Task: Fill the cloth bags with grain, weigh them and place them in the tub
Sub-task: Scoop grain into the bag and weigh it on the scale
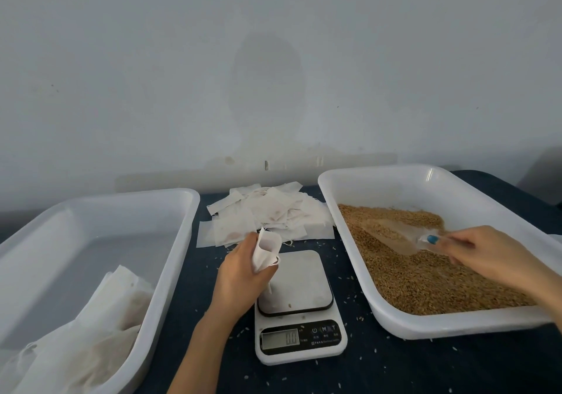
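Note:
My left hand grips a small white cloth bag with its mouth held open, just above the far left corner of the white kitchen scale. My right hand holds the handle of a clear plastic scoop, whose blade lies in the brown grain inside the right white tub. The left white tub holds several filled cloth bags at its near end.
A loose pile of empty cloth bags lies on the dark table behind the scale. Stray grains dot the tabletop around the scale. A pale wall stands close behind the table.

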The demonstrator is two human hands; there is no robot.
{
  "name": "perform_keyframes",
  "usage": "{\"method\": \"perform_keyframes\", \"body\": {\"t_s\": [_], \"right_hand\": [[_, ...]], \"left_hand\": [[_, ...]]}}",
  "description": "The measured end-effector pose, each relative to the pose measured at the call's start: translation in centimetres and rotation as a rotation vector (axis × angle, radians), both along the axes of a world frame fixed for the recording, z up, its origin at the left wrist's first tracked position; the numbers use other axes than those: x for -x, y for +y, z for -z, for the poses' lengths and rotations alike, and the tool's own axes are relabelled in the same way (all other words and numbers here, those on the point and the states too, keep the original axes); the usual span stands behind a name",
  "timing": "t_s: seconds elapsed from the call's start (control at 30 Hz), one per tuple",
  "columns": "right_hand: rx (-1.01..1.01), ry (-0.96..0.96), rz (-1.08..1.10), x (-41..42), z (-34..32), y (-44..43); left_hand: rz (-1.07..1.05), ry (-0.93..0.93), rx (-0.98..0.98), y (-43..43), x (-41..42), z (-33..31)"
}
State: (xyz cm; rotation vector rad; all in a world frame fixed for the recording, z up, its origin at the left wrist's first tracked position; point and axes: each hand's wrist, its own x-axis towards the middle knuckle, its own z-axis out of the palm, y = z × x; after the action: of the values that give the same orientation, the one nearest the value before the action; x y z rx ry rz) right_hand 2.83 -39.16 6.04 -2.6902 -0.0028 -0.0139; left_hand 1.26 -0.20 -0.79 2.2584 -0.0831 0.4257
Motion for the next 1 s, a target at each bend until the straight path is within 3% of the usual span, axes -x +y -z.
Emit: {"method": "perform_keyframes", "body": {"t_s": [0.2,0.37,0.57,1.0], "right_hand": [[-0.216,-0.072,0.009,-0.1,-0.3,-0.3],[-0.367,-0.028,-0.173,-0.4,-4.2,1.8],[-0.279,0.147,-0.498,-1.3,-8.5,6.0],[-0.057,0.185,-0.68,-2.5,-12.3,8.4]], "left_hand": [[0.117,0.014,0.059,-0.5,0.1,-0.9],[0.188,0.034,0.065,-1.1,0.0,-1.5],[0.199,0.051,0.053,-0.9,0.0,-1.5],[0.215,0.059,0.035,-1.2,0.2,-1.2]]}}
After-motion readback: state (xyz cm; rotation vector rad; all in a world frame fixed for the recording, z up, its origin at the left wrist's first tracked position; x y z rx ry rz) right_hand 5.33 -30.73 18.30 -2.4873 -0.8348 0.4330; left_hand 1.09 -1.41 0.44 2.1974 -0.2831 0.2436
